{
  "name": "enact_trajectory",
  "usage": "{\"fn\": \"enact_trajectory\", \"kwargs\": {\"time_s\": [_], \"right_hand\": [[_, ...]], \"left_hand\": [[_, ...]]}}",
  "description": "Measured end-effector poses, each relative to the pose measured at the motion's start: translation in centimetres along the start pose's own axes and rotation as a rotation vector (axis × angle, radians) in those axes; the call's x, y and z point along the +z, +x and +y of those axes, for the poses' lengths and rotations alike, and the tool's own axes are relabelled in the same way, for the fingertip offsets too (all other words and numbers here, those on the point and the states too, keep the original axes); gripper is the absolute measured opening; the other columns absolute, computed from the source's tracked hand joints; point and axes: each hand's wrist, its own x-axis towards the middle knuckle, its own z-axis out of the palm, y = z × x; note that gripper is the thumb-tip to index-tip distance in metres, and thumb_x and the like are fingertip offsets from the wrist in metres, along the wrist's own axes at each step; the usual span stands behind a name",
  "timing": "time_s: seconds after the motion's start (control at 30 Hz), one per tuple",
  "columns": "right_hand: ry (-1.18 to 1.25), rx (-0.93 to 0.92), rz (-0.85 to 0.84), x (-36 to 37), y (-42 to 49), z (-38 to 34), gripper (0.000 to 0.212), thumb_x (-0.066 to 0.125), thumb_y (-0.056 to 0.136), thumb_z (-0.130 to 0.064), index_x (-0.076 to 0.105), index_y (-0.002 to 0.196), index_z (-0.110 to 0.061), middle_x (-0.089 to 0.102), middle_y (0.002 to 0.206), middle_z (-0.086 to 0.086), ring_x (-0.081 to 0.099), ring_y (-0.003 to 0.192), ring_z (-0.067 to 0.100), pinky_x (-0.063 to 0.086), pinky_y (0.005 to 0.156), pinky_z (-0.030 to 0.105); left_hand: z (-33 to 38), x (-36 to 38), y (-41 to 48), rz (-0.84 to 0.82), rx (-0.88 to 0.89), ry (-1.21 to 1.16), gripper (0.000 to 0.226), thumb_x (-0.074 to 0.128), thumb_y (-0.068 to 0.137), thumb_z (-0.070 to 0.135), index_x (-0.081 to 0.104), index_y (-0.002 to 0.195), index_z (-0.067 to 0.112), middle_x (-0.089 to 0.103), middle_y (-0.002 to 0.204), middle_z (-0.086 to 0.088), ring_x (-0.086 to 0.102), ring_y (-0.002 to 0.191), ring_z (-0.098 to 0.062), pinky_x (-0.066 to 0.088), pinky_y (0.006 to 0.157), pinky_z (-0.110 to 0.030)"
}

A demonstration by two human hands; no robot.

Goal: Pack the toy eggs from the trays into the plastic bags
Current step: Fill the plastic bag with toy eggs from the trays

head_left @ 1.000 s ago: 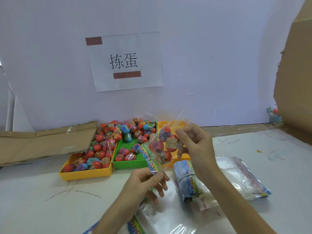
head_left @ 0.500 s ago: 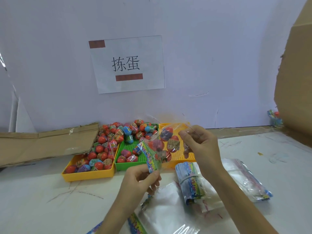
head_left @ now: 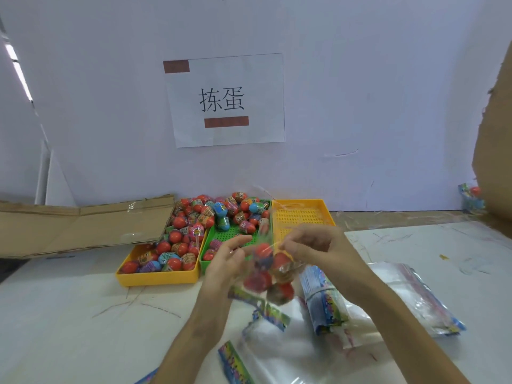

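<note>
While your two hands meet above the table (head_left: 69,314), a clear bag (head_left: 270,275) holding several red toy eggs hangs between them, blurred. Your right hand (head_left: 313,249) pinches the top of the bag with curled fingers. Your left hand (head_left: 230,261) is at the bag's left side, fingers partly extended; whether it grips the plastic you cannot tell through the blur. Behind them, the left yellow tray (head_left: 158,278) and the green tray (head_left: 235,234) hold loose eggs (head_left: 210,217), beside a second yellow tray (head_left: 299,214). Empty bags (head_left: 401,295) lie under your right forearm, near a bundle of printed cards (head_left: 321,297).
</note>
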Motion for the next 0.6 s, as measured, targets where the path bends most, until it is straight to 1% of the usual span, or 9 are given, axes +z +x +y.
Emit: {"fn": "enact_trajectory", "kwargs": {"time_s": [0.03, 0.07, 0.13, 0.2, 0.27, 0.37, 0.47, 0.53, 0.6], "right_hand": [[-0.017, 0.023, -0.043, 0.3, 0.0, 0.0, 0.007, 0.075, 0.085, -0.021, 0.078, 0.08, -0.017, 0.073, 0.076, 0.01, 0.063, 0.069, 0.024, 0.052, 0.063, 0.028], [-0.039, 0.038, -0.074, 0.5, -0.1, 0.1, 0.006, 0.074, 0.085, -0.022, 0.078, 0.081, -0.02, 0.072, 0.076, 0.007, 0.062, 0.069, 0.022, 0.052, 0.063, 0.026], [-0.079, 0.062, -0.1, 0.9, -0.2, 0.2, 0.007, 0.077, 0.087, -0.024, 0.078, 0.081, -0.022, 0.069, 0.072, 0.007, 0.06, 0.065, 0.017, 0.05, 0.061, 0.025], [-0.132, 0.076, -0.047, 1.3, -0.1, 0.4, 0.013, 0.08, 0.083, -0.035, 0.078, 0.08, -0.022, 0.065, 0.064, 0.008, 0.057, 0.058, 0.016, 0.05, 0.057, 0.027], [-0.177, 0.069, 0.096, 1.2, 0.1, 0.6, 0.023, 0.081, 0.073, -0.043, 0.076, 0.076, -0.021, 0.057, 0.054, 0.005, 0.054, 0.051, 0.015, 0.049, 0.052, 0.026], [-0.16, 0.05, 0.24, 0.6, 0.3, 0.8, 0.023, 0.081, 0.073, -0.04, 0.071, 0.065, -0.021, 0.051, 0.05, 0.002, 0.049, 0.045, 0.013, 0.045, 0.049, 0.021], [-0.168, 0.035, 0.247, 0.6, 0.4, 0.9, 0.024, 0.08, 0.077, -0.036, 0.067, 0.06, -0.025, 0.051, 0.054, -0.003, 0.048, 0.05, 0.01, 0.045, 0.052, 0.02], [-0.167, 0.026, 0.249, 0.8, 0.4, 1.1, 0.026, 0.078, 0.08, -0.032, 0.065, 0.06, -0.023, 0.054, 0.057, -0.005, 0.052, 0.053, 0.01, 0.048, 0.055, 0.019], [-0.137, 0.029, 0.242, 0.8, 0.4, 1.2, 0.026, 0.077, 0.083, -0.029, 0.066, 0.065, -0.015, 0.061, 0.06, -0.001, 0.059, 0.054, 0.012, 0.053, 0.057, 0.021]], "left_hand": [[0.0, 0.2, -0.1, -0.026, -0.003, 0.064, 0.057, 0.073, 0.068, 0.063, 0.068, 0.117, 0.034, 0.076, 0.111, -0.001, 0.072, 0.103, -0.025, 0.055, 0.085, -0.043], [0.0, 0.4, -0.1, -0.037, 0.006, 0.093, 0.049, 0.077, 0.067, 0.06, 0.072, 0.109, 0.034, 0.076, 0.106, -0.001, 0.073, 0.1, -0.026, 0.058, 0.083, -0.04], [-0.1, 0.6, -0.2, -0.021, 0.069, 0.098, 0.034, 0.075, 0.075, 0.047, 0.076, 0.1, 0.025, 0.076, 0.096, -0.007, 0.073, 0.092, -0.026, 0.059, 0.077, -0.034], [-0.2, 0.6, -0.3, 0.029, 0.109, 0.115, 0.024, 0.07, 0.082, 0.039, 0.079, 0.094, 0.02, 0.075, 0.089, -0.007, 0.072, 0.087, -0.021, 0.059, 0.075, -0.03], [-0.3, 0.6, -0.2, 0.068, 0.105, 0.115, 0.022, 0.064, 0.084, 0.035, 0.08, 0.09, 0.02, 0.076, 0.09, -0.004, 0.072, 0.089, -0.019, 0.059, 0.076, -0.03], [-0.4, 0.7, -0.1, 0.08, 0.088, 0.129, 0.024, 0.061, 0.084, 0.033, 0.08, 0.089, 0.02, 0.076, 0.098, -0.004, 0.07, 0.098, -0.024, 0.057, 0.082, -0.04], [-0.5, 0.5, -0.1, 0.096, 0.142, 0.133, 0.021, 0.062, 0.082, 0.026, 0.079, 0.09, 0.018, 0.075, 0.095, -0.007, 0.069, 0.096, -0.028, 0.055, 0.082, -0.04], [-0.5, 0.5, -0.1, 0.121, 0.173, 0.119, 0.016, 0.065, 0.081, 0.025, 0.077, 0.089, 0.02, 0.074, 0.09, -0.008, 0.069, 0.091, -0.024, 0.057, 0.078, -0.037], [-0.3, 0.5, -0.1, 0.15, 0.18, 0.091, 0.014, 0.066, 0.082, 0.029, 0.077, 0.086, 0.022, 0.073, 0.084, -0.006, 0.069, 0.082, -0.017, 0.058, 0.068, -0.03]]}}
